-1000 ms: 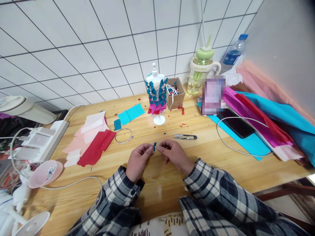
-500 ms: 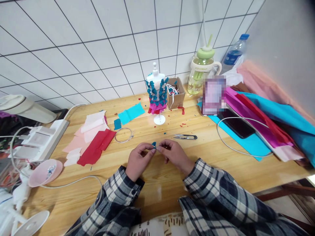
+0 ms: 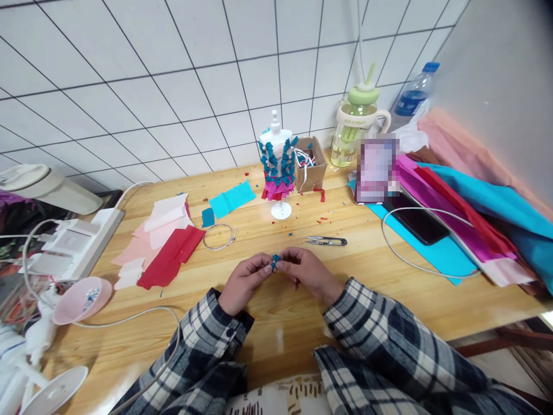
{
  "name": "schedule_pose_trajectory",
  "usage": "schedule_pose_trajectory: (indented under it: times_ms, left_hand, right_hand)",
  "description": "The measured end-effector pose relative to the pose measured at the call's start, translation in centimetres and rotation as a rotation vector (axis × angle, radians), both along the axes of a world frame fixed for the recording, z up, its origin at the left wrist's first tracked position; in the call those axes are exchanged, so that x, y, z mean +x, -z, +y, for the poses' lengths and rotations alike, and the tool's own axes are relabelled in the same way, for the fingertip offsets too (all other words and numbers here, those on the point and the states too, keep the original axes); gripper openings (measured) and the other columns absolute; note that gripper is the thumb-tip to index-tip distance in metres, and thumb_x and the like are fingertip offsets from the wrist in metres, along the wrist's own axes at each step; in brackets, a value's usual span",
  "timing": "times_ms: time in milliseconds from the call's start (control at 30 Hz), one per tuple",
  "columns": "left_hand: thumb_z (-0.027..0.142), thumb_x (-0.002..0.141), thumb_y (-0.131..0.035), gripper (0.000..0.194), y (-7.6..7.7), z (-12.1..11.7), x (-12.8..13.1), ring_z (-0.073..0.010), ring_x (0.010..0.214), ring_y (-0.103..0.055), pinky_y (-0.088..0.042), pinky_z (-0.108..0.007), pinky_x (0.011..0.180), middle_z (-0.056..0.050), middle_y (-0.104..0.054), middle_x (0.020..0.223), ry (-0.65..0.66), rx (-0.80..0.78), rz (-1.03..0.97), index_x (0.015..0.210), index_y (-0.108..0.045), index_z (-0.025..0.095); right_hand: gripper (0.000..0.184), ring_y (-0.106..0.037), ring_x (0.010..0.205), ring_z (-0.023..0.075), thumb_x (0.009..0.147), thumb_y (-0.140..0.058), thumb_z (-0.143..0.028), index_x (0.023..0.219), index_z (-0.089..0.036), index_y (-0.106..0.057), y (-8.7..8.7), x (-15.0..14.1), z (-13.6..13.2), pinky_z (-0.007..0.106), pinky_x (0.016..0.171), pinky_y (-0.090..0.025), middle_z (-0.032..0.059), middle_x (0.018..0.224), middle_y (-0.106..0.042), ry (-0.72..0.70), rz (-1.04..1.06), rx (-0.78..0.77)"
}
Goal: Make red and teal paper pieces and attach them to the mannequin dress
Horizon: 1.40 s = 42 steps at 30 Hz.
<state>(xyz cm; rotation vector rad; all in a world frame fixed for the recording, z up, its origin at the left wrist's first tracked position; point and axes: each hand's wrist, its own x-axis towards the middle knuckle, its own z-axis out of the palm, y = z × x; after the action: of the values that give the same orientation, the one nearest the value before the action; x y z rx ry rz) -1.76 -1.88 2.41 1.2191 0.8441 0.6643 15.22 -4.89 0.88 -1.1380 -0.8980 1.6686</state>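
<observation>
A small gathered piece of teal fabric (image 3: 275,261) with a pale spot at its middle is pinched between my two hands. My left hand (image 3: 247,281) is closed on its left side, thumb against forefinger. From the other side, the thumb and fingers of my right hand (image 3: 309,271) grip it too. Beyond them stands a white mini dress form (image 3: 281,136) dressed in teal ruffles with a magenta and red skirt. Thread snips (image 3: 327,241) lie just past my right hand. A coil of thin wire (image 3: 218,237) rests beyond my left hand.
Left are red fabric (image 3: 173,257), pink pieces, a pink bowl (image 3: 71,305) of beads and a power strip (image 3: 93,245). Turquoise fabric (image 3: 232,199) and a cardboard box (image 3: 311,173) sit further back. At right are a phone (image 3: 417,219), a cable, folded cloth and a jug (image 3: 356,127).
My right hand has come in slightly to the left and now pinches the teal piece together with my left hand. The piece shows more of its gathered shape.
</observation>
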Motion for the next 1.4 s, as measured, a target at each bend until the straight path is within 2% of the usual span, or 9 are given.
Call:
schedule_pose_trajectory:
  times_ms: [167, 333, 533, 667, 800, 900, 1000, 1200, 1400]
  left_hand:
    - [0.038, 0.075, -0.068, 0.024, 0.1, -0.1, 0.1, -0.0174, 0.079, -0.053, -0.04, -0.028, 0.076, -0.004, -0.059, 0.076, 0.036, -0.087, -0.01, 0.075, -0.066, 0.014]
    - [0.036, 0.074, -0.07, 0.023, 0.6, -0.1, 0.0, -0.0172, 0.076, -0.053, -0.04, -0.029, 0.076, -0.004, -0.059, 0.075, 0.027, -0.14, -0.024, 0.078, -0.068, 0.013]
    - [0.037, 0.079, -0.065, 0.023, 0.8, 0.1, -0.3, -0.0153, 0.075, -0.053, -0.041, -0.027, 0.075, -0.003, -0.06, 0.074, 0.007, -0.09, -0.016, 0.078, -0.068, 0.015]
    - [0.043, 0.078, -0.065, 0.028, -0.1, 0.0, 0.1, -0.0172, 0.079, -0.055, -0.043, -0.028, 0.076, -0.004, -0.064, 0.082, -0.009, 0.032, 0.098, 0.086, -0.068, 0.016]
    - [0.042, 0.075, -0.068, 0.027, -0.7, -0.1, 0.3, -0.0158, 0.072, -0.053, -0.042, -0.026, 0.07, -0.003, -0.062, 0.074, -0.039, 0.08, 0.196, 0.076, -0.066, 0.016]
    - [0.041, 0.076, -0.067, 0.025, -0.5, -0.1, 0.2, -0.0155, 0.071, -0.053, -0.042, -0.026, 0.069, -0.003, -0.062, 0.074, -0.071, 0.06, 0.147, 0.076, -0.066, 0.016]
    - [0.041, 0.077, -0.066, 0.026, -0.4, -0.1, 0.1, -0.0167, 0.072, -0.053, -0.042, -0.027, 0.069, -0.004, -0.061, 0.073, -0.021, 0.033, 0.135, 0.074, -0.067, 0.016]
    - [0.042, 0.079, -0.063, 0.028, -0.8, 0.0, 0.1, -0.016, 0.071, -0.051, -0.041, -0.027, 0.071, -0.003, -0.058, 0.07, 0.071, 0.061, 0.143, 0.07, -0.064, 0.015]
    - [0.04, 0.081, -0.059, 0.025, -0.8, 0.3, -0.2, -0.0152, 0.067, -0.05, -0.04, -0.027, 0.067, -0.002, -0.058, 0.069, 0.136, 0.155, 0.262, 0.071, -0.062, 0.017]
  right_hand:
    - [0.035, -0.046, 0.052, 0.0072, 0.071, -0.071, -0.04, 0.099, -0.019, -0.064, -0.2, 0.0, -0.1, 0.014, 0.033, -0.035, -0.003, 0.068, -0.057, -0.039, -0.002, 0.045]
    - [0.03, -0.05, 0.054, 0.008, 0.072, -0.07, -0.042, 0.089, -0.018, -0.066, -0.7, 0.1, -0.2, 0.015, 0.036, -0.034, -0.0005, 0.071, -0.063, -0.076, -0.009, 0.057]
    - [0.028, -0.041, 0.044, 0.005, 0.071, -0.069, -0.042, 0.084, -0.017, -0.065, -0.4, 0.1, -0.1, 0.018, 0.034, -0.035, -0.0018, 0.072, -0.06, -0.028, -0.109, 0.072]
    - [0.026, -0.042, 0.044, 0.0053, 0.072, -0.068, -0.04, 0.085, -0.019, -0.063, 0.0, 0.2, -0.1, 0.017, 0.033, -0.033, -0.0023, 0.071, -0.058, 0.031, -0.19, 0.092]
    - [0.028, -0.043, 0.045, 0.0056, 0.069, -0.072, -0.041, 0.081, -0.018, -0.062, 0.1, 0.3, -0.1, 0.016, 0.032, -0.036, -0.0023, 0.071, -0.055, 0.069, -0.18, 0.112]
    - [0.036, -0.044, 0.047, 0.0044, 0.071, -0.071, -0.039, 0.101, -0.022, -0.06, -0.1, 0.7, 0.0, 0.016, 0.034, -0.04, -0.002, 0.083, -0.056, 0.025, -0.081, 0.139]
    - [0.038, -0.044, 0.048, 0.0037, 0.078, -0.063, -0.033, 0.115, -0.026, -0.058, -0.4, 1.2, 0.1, 0.017, 0.038, -0.043, 0.0, 0.094, -0.058, -0.01, -0.105, 0.207]
    - [0.019, -0.056, 0.072, 0.012, 0.076, -0.065, -0.028, 0.094, -0.023, -0.071, -1.4, 1.8, 0.3, 0.021, 0.051, -0.045, 0.0051, 0.101, -0.061, 0.024, -0.399, 0.425]
    - [0.005, -0.055, 0.069, 0.0114, 0.074, -0.064, -0.023, 0.076, -0.019, -0.065, -1.2, 1.7, 0.3, 0.023, 0.055, -0.042, 0.0048, 0.098, -0.063, 0.032, -0.506, 0.456]
